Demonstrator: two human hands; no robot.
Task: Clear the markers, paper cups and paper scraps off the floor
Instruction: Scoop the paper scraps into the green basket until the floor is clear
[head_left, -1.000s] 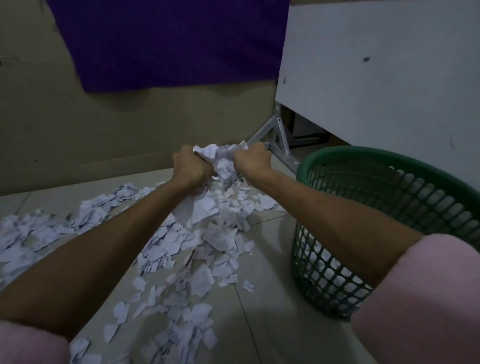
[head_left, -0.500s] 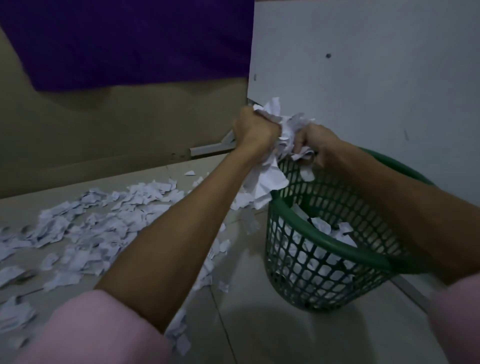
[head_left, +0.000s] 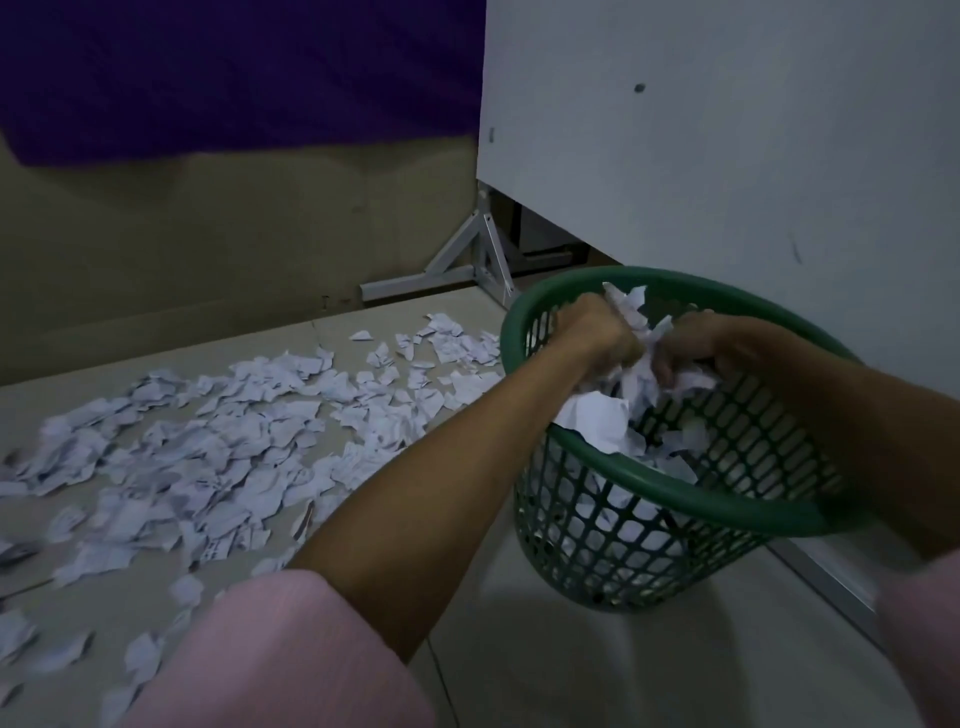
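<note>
A green mesh basket (head_left: 675, 496) stands on the floor at the right, with white scraps inside it. Both my hands are down inside its mouth. My left hand (head_left: 597, 330) and my right hand (head_left: 698, 343) squeeze a bunch of white paper scraps (head_left: 631, 364) between them, fingers curled into the paper. Some pieces hang below the hands, over the basket's near rim. A wide spread of loose paper scraps (head_left: 223, 441) covers the floor to the left. No markers or cups are in view.
A white board (head_left: 727, 130) on a metal stand foot (head_left: 467, 265) rises just behind the basket. A beige wall with a purple cloth (head_left: 234, 67) closes off the back. Bare tiles (head_left: 571, 665) lie in front of the basket.
Both hands lifted the bunch of scraps off the floor pile, swung it right over the basket, and have now lowered it into the basket's mouth.
</note>
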